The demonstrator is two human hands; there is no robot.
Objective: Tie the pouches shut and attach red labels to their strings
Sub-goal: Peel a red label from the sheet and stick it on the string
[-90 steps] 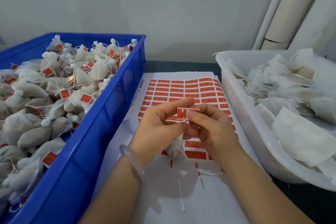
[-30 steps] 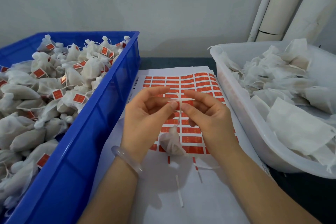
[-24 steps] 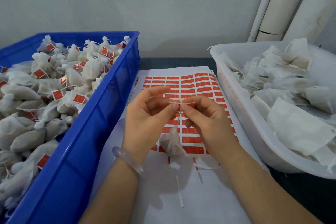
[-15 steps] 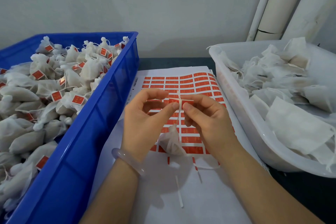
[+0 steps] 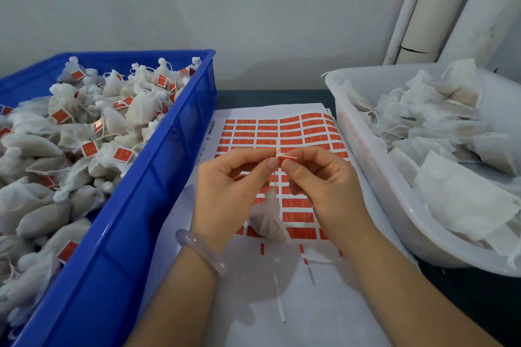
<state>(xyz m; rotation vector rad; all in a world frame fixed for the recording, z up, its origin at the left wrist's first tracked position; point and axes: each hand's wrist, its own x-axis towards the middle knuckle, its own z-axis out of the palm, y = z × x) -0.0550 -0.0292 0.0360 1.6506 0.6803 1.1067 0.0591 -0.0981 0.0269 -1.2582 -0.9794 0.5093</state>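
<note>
Your left hand (image 5: 225, 191) and right hand (image 5: 324, 189) meet above the label sheet (image 5: 267, 132); the fingers (image 5: 253, 156) of both are curled, with thumb and forefinger tips pinched on one small red label (image 5: 287, 159) at the top of the string (image 5: 275, 177); the pouch (image 5: 267, 220) hangs from that string between your wrists; whether its lower end touches the sheet I cannot tell.

The sheet lies on the dark surface (image 5: 267, 96) between two containers; your hands and the pouch cover its middle rows. To your left, a blue crate (image 5: 158, 191) stands just beside the sheet, heaped with tied pouches (image 5: 70, 149) bearing red labels. To your right, a white tub (image 5: 375, 166) holds flat, unlabelled pouches (image 5: 456, 132); its rim hides the sheet's right edge. Loose white strips (image 5: 279, 301) lie on the bare lower part of the sheet, between your forearms. A pale bangle (image 5: 197, 248) sits on your left wrist. Pale pipes (image 5: 423, 8) rise against the wall behind the tub.
</note>
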